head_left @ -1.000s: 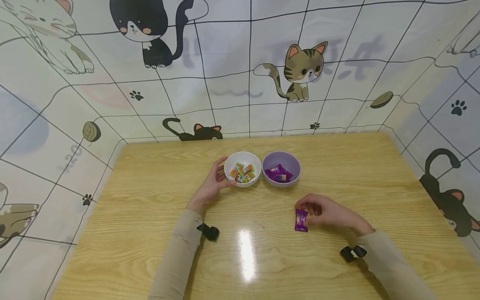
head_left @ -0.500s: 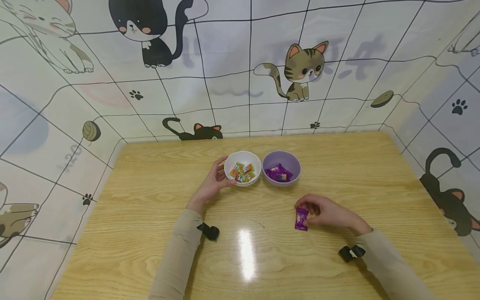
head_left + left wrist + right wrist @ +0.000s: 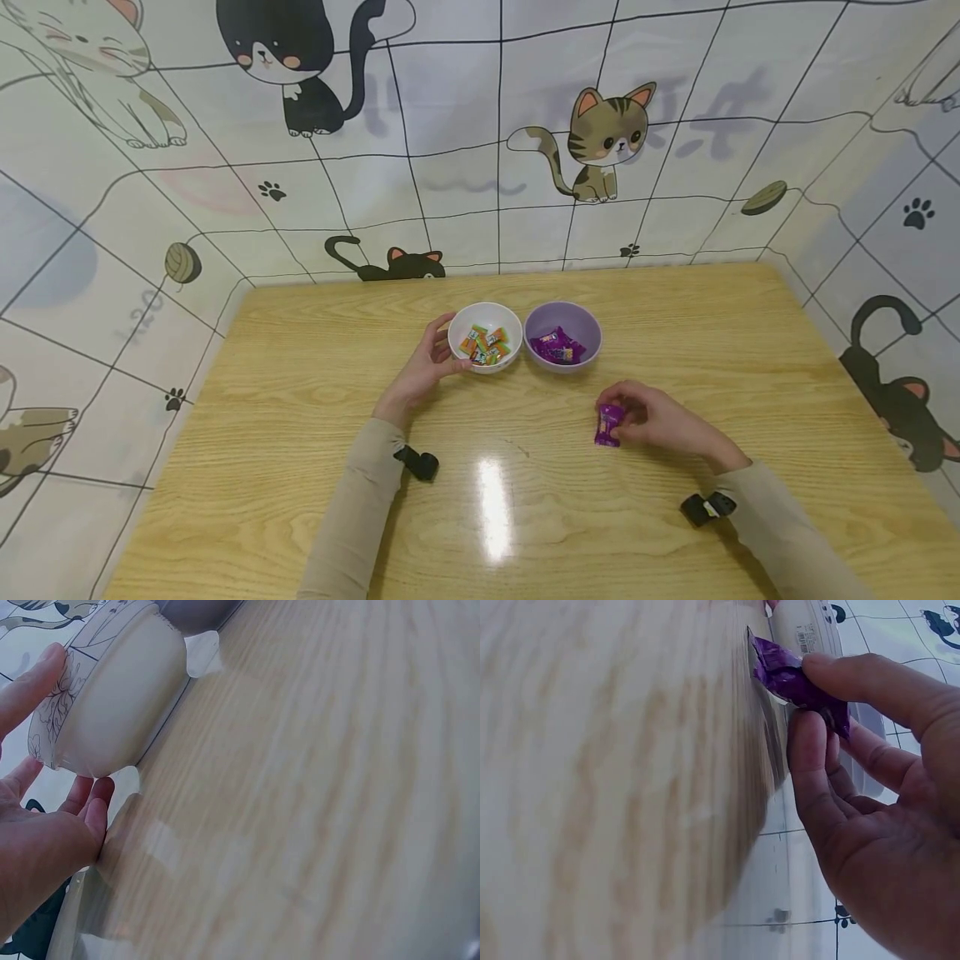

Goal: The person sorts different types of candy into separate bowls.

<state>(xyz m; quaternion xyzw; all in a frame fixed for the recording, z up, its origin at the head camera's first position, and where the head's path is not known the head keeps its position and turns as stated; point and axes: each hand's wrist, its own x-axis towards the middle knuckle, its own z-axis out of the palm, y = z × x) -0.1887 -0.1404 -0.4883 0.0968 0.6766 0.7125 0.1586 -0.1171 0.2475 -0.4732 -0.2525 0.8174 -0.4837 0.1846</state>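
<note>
My left hand (image 3: pixel 422 372) holds the side of a white bowl (image 3: pixel 486 313), thumb near the front rim and fingers along its left side. Several orange-and-green wrapped candies (image 3: pixel 484 345) lie inside it. Close on its right stands a purple bowl (image 3: pixel 563 315) with several purple wrapped candies (image 3: pixel 558 345). In front of that bowl, my right hand (image 3: pixel 660 421) pinches one purple wrapped candy (image 3: pixel 609 425) between thumb and fingers. The right wrist view shows this candy (image 3: pixel 791 679) clearly, raised off the tabletop; the left wrist view shows the white bowl's outer wall (image 3: pixel 124 697).
The wooden table (image 3: pixel 300 433) carries both bowls near its far edge. Behind and at the sides hangs a white sheet (image 3: pixel 450 108) printed with cats and grid lines. A black wrist camera (image 3: pixel 416 463) sits on the left sleeve, another camera (image 3: pixel 707 507) on the right.
My right hand has moved slightly away from me and a little to the right, lifting the purple candy from where it lay. The left hand and both bowls have stayed in place.
</note>
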